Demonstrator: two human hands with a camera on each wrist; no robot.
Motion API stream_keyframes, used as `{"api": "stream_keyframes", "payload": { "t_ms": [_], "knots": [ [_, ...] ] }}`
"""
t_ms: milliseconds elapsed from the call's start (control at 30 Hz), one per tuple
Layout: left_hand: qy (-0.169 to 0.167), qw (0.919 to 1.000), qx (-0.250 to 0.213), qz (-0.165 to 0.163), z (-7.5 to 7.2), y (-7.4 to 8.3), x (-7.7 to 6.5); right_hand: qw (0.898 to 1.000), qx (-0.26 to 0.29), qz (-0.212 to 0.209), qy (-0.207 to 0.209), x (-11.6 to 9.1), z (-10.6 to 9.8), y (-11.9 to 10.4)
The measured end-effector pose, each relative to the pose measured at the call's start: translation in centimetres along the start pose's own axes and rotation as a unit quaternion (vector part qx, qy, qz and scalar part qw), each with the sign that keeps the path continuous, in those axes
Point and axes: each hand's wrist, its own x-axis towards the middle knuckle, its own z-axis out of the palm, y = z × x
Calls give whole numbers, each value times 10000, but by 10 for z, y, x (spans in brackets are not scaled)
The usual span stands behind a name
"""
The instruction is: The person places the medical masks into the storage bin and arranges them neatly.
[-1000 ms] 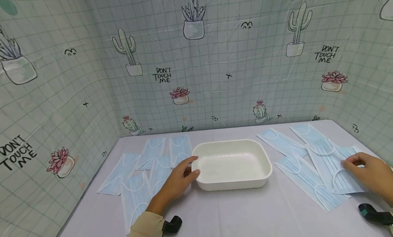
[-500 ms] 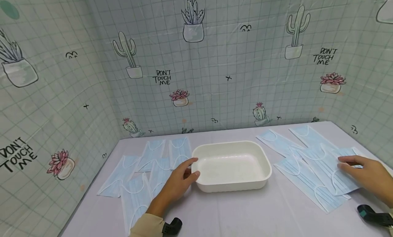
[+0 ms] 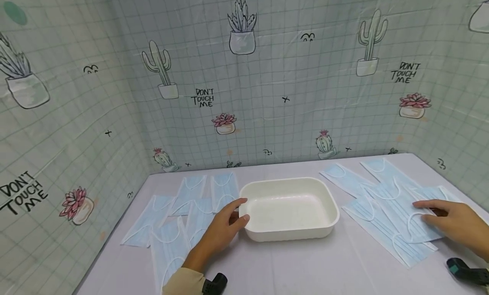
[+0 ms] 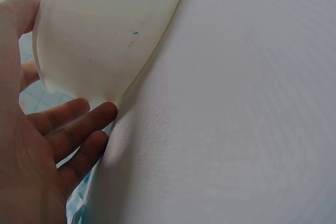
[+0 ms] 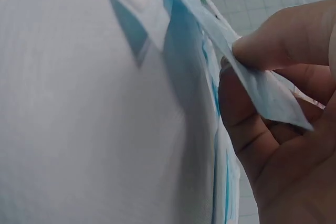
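The person's right grip (image 3: 454, 218) pinches one mask (image 3: 401, 208) between thumb and finger, over other masks (image 3: 376, 226) at the right side of the table (image 3: 290, 267). The left grip (image 3: 222, 229) holds the left end of the tray (image 3: 290, 235).

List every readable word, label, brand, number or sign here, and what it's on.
"DON'T TOUCH ME": patterned backdrop, far left, slanted.
"DON'T TOUCH ME": same backdrop, left of centre.
"DON'T TOUCH ME": same backdrop, toward the right.
"x": small crosses scattered over that backdrop.
White tray, blue masks, black wrist devices: nothing readable.
Tiny specks on the tray: too small to make out.
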Motion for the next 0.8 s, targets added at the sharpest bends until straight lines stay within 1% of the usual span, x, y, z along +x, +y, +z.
{"api": "stream_keyframes", "payload": {
  "t_ms": [167, 267, 367, 433, 500, 600, 667, 800],
  "knots": [
    [18, 10000, 25, -6, 1, 1, 3, 9989, 165, 13, 428, 0, 1, 3],
    [31, 10000, 60, -14, 1, 1, 3, 9982, 259, 3, 533, 2, 2, 3],
    [38, 10000, 70, -5, 1, -1, 2, 9989, 232, 66, 403, 5, 3, 2],
    [51, 9999, 92, 15, 1, -1, 2, 9996, 140, 37, 224, 8, 3, 2],
    [65, 9999, 110, 27, 2, -1, 2, 9999, -26, -153, 34, 9, 2, 2],
    [80, 9999, 123, 42, 3, 0, 4, 9983, -152, -557, -122, 11, 0, 3],
    [80, 9999, 107, 39, 3, 0, 5, 9972, -219, -708, -52, 12, 1, 4],
    [93, 9999, 80, 57, 5, 0, 7, 9989, -178, -405, 127, 14, 4, 6]
  ]
}}
